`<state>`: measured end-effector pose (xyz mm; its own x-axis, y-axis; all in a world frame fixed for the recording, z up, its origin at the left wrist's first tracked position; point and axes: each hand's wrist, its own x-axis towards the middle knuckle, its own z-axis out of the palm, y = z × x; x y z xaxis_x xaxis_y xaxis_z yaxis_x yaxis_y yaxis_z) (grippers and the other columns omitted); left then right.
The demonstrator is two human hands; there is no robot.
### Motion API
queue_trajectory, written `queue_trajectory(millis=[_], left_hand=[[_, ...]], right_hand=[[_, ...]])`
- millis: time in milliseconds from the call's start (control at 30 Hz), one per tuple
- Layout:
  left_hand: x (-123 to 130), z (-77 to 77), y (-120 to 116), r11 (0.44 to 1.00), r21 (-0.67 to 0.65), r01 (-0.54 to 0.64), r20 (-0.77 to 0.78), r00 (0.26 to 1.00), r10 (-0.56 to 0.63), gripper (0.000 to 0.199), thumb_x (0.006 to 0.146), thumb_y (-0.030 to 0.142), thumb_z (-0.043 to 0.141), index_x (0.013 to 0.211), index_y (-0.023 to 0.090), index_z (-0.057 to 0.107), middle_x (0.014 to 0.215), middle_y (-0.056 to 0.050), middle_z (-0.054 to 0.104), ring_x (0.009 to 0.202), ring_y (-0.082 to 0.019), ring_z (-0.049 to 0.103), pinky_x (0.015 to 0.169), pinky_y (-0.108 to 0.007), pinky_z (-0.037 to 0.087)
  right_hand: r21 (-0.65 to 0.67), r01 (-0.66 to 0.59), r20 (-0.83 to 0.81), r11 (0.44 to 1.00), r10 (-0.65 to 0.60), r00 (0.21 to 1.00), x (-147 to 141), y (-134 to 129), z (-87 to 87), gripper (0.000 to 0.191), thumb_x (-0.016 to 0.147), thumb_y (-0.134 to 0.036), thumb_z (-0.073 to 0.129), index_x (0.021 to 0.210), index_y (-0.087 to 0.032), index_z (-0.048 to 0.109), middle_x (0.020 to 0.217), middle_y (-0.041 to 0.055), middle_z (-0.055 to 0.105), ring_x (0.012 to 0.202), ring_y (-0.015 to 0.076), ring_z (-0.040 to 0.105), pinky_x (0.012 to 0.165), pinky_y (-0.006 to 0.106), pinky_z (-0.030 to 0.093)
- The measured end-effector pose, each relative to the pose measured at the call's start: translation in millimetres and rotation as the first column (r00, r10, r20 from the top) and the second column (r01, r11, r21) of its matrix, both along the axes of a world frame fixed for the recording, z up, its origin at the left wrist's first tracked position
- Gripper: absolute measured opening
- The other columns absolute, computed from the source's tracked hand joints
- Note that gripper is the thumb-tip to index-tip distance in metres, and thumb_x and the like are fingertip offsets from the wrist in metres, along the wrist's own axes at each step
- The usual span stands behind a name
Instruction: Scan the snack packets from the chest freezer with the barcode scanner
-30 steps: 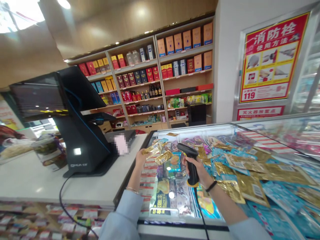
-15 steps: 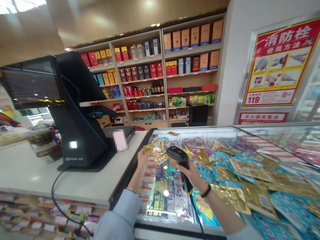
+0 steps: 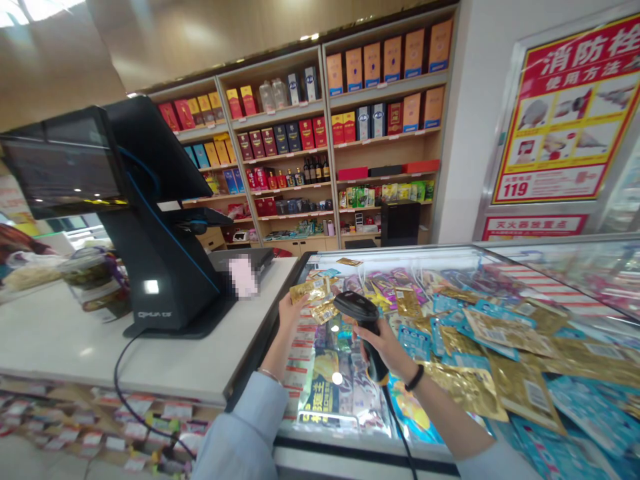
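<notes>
Left hand (image 3: 290,312) was outstretched | grip pinched gold packet (image 3: 309,289) | right hand (image 3: 384,341) slanted inward | grip wrapped around scanner (image 3: 358,305)

Exposure bright overall. Window (image 3: 37,10) at 10 o'clock blown to white. Soft lamp reflections on wood panel (image 3: 195,60) at 11. Hard glare square on terminal stand (image 3: 170,293) near 9; faint highlights on counter (image 3: 65,363) at 8. Round hotspots on freezer glass at 6. Foil packets (image 3: 525,393) glint at 4. Black scanner (image 3: 357,307) reads dark, low detail. Wide-angle stretch: poster (image 3: 567,133) at 2 leans. Lower shelf goods at 8 smeared. Pixelated patch left of centre.
</notes>
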<state>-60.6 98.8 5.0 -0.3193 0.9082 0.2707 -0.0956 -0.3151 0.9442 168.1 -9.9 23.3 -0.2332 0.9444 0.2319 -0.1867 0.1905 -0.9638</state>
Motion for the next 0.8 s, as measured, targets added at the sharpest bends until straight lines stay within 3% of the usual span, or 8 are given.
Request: queue_trajectory(millis=[500,800], left_hand=[[-3.2,-9.4,8.6,1.000,0.016,0.003,0.000,1.000,-0.003,0.047,0.056,0.035,0.084,0.095,0.011,0.072,0.091,-0.011,0.075,0.079,-0.024,0.071,0.071,-0.034,0.057],[-1.9,-7.3,5.9,1.000,0.016,-0.012,-0.014,1.000,0.012,0.045,0.057,0.034,0.084,0.094,0.011,0.072,0.092,-0.010,0.076,0.083,-0.025,0.071,0.074,-0.033,0.057]], right_hand=[[-0.011,0.001,0.030,1.000,0.000,1.000,-0.6,-4.0,6.5,0.041,0.068,-0.055,0.071,0.070,-0.019,0.053,0.052,-0.0027,0.055,0.031,0.0115,0.048,0.033,0.024,0.037],[-0.021,0.013,-0.007,1.000,-0.013,1.000,-1.1,-4.6,2.6,0.040,0.067,-0.052,0.074,0.072,-0.019,0.053,0.063,-0.0016,0.060,0.033,0.0106,0.051,0.033,0.024,0.038]])
